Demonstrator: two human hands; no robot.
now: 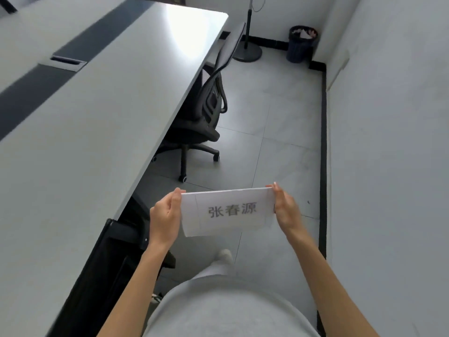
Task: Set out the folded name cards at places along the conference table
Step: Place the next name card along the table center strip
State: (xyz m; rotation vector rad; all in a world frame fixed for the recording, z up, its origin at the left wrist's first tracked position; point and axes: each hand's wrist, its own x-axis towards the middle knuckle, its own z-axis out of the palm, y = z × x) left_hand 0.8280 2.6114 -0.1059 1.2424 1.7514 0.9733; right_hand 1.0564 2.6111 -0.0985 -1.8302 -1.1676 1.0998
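Both hands hold one folded name card (228,211) by its ends, left hand (165,218) and right hand (285,207) pinching it, over the floor beside the conference table (97,122). No card shows on the visible tabletop, so placing seems hardly begun.

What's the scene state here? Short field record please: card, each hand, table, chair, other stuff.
card: folded name card, white, three printed characters facing the camera, held in the air above the floor, not over the table
left hand: grips the card's left edge
right hand: grips the card's right edge
table: conference table, grey top with a dark centre strip, to the person's left; no cards visible on it
chair: black office chair pushed in at the table edge ahead
other: waste bin in the far corner; stand base beside it
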